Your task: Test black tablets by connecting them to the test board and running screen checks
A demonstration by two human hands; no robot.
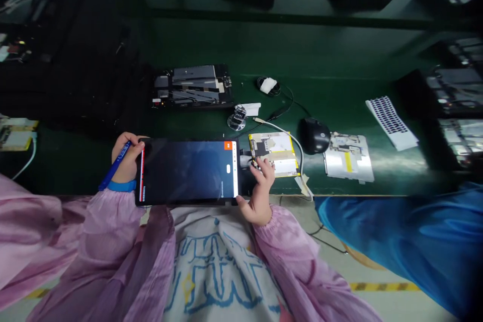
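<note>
A tablet with a lit, mostly dark screen lies level in front of me, its near side at the table's front edge. My left hand grips its left end, thumb on the frame, with a blue pen also tucked in the same hand. At the right end is my right hand, fingers bent and apart; its thumb touches the lower right corner of the tablet. Its fingertips are beside a circuit board with a white and yellow battery. Whether a short ribbon between board and tablet joins them, I cannot tell.
Behind the tablet sits an opened device tray. A round metal stamp, white cable, black mouse, silver plate and label sheet lie rightward. Dark stacked trays rise at left. A blue-sleeved person is at right.
</note>
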